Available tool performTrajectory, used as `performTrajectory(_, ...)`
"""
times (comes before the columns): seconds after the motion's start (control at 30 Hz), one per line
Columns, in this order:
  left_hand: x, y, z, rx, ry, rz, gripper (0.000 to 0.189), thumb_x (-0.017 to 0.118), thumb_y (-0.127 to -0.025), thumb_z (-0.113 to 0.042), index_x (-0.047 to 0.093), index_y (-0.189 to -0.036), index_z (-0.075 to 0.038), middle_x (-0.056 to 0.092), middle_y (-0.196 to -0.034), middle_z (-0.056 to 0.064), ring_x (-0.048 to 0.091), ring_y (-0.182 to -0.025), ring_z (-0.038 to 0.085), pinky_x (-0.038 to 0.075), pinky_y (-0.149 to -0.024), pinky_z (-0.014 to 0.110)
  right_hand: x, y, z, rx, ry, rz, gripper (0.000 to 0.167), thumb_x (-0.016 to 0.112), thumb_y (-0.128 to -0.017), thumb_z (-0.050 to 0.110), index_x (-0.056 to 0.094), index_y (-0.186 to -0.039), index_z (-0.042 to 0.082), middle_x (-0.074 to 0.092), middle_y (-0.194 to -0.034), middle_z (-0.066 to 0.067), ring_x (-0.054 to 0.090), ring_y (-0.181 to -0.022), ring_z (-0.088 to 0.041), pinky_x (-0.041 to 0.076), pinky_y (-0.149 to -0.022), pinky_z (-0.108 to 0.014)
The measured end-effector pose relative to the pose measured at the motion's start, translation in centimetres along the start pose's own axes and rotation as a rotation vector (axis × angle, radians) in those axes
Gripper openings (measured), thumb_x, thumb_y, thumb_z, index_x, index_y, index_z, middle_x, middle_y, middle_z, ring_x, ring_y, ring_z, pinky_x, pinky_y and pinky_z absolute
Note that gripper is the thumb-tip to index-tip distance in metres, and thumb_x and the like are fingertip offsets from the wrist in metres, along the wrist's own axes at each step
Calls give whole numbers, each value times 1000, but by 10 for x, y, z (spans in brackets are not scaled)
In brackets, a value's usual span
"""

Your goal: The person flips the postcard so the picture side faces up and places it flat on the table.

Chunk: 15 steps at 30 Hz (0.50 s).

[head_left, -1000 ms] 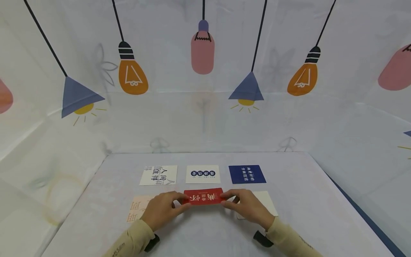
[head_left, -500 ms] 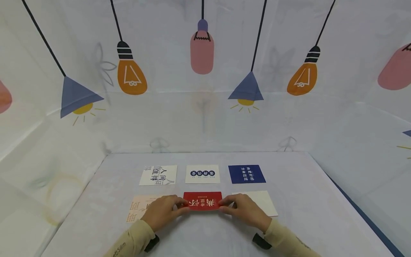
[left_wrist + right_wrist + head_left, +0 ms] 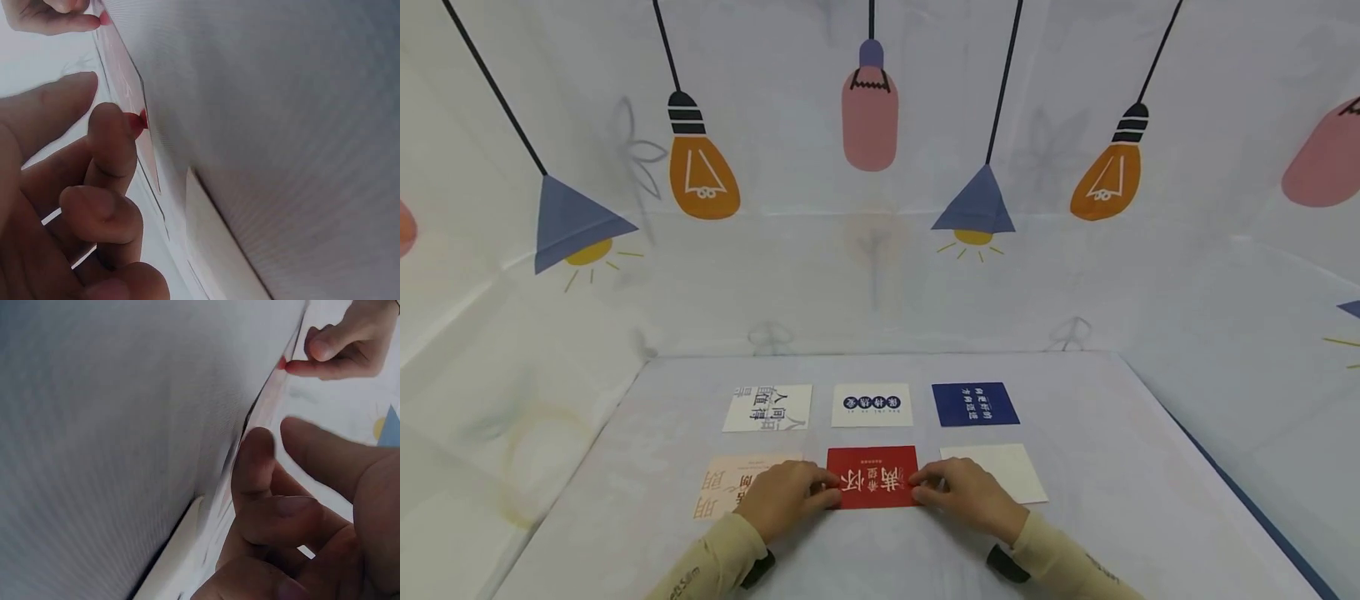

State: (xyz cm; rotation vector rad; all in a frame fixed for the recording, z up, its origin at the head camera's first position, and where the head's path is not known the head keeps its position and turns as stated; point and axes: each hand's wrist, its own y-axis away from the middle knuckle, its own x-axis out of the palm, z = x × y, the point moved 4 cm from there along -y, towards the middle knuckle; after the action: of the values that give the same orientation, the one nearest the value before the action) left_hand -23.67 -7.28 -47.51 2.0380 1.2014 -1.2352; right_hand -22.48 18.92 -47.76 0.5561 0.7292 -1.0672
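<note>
A red card [image 3: 872, 492] with white characters lies flat on the white table, in the middle of the front row. At its left edge my left hand [image 3: 786, 493] touches it with the fingertips. My right hand [image 3: 966, 496] does likewise at the right edge. Both wrist views show thumb and index finger apart, with a gap between them: the left thumb [image 3: 78, 94] and the right thumb [image 3: 312, 440] stand off the card. The other fingers are loosely bent. Seen from the wrists, the card is nearly edge-on and pale with glare.
Beside my left hand lies a peach card [image 3: 718, 487], partly covered by it; a cream card [image 3: 1015, 467] lies beside my right. Behind are a white card with grey-blue characters [image 3: 767, 407], a white card with blue dots [image 3: 871, 405] and a navy card [image 3: 976, 404].
The red card, tilted up between both hands a second ago, has come down and toward me and now lies flat. My fingers have loosened at its edges.
</note>
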Motion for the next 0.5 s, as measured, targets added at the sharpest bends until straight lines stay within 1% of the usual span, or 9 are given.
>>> performTrajectory(0.1,0,0,0,-6,18,2,22,76,-91,-33,81,-103,-15,59,-73,-18,49,-66,5,42,-61,26,-1,0,0,6,19,1,20,76,-92,30,79,-108,18,63,-83,15,54,-75,-9,44,-65,-28)
performTrajectory(0.23,1,0,0,-10,32,6,21,76,-91,-32,81,-103,-15,58,-73,-18,49,-66,5,42,-60,26,-1,0,2,-4,30,3,19,76,-92,29,79,-107,18,62,-81,15,53,-74,-8,44,-64,-27)
performTrajectory(0.5,1,-1,1,-5,12,-11,20,76,-91,-32,81,-101,-16,60,-77,-18,50,-66,2,43,-61,26,-1,1,2,-17,29,16,19,75,-92,27,78,-109,19,62,-83,14,54,-75,-8,45,-66,-29)
